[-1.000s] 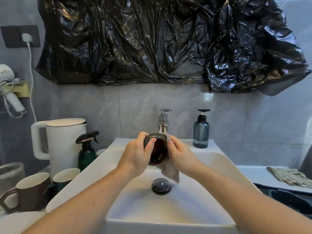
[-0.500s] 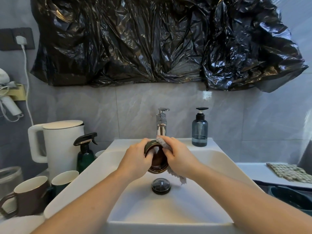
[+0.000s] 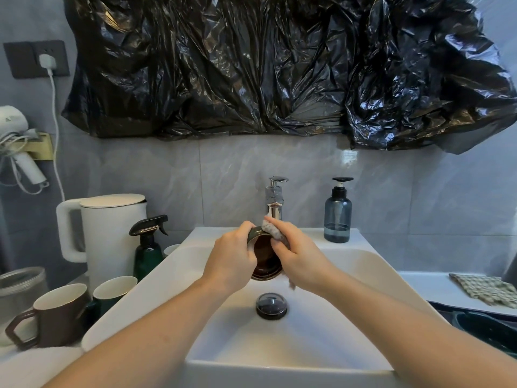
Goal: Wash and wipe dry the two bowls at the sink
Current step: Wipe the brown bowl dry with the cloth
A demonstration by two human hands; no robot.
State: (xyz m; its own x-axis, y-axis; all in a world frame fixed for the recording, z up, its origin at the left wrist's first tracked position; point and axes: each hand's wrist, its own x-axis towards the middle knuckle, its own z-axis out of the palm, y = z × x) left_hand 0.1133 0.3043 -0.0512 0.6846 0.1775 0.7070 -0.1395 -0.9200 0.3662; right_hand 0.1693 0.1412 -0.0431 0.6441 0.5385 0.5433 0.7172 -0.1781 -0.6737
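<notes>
left hand (image 3: 230, 257) grips dark bowl (image 3: 264, 263) over sink (image 3: 363, 264) | right hand (image 3: 300, 257) fingers clamp cloth (image 3: 271, 230) on bowl rim

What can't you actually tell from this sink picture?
Head view only:
- Inside of the dark bowl: mostly covered by the left hand, the right hand and the cloth, so clean or dirty is unclear.
- Tap spout: behind the hands; no running water can be made out.
- Second bowl: cannot be identified; a dark object at the right edge is cut off.

White sink (image 3: 363, 264) ledge bears a blue pump bottle (image 3: 337, 217) beside the faucet (image 3: 275, 204).
</notes>
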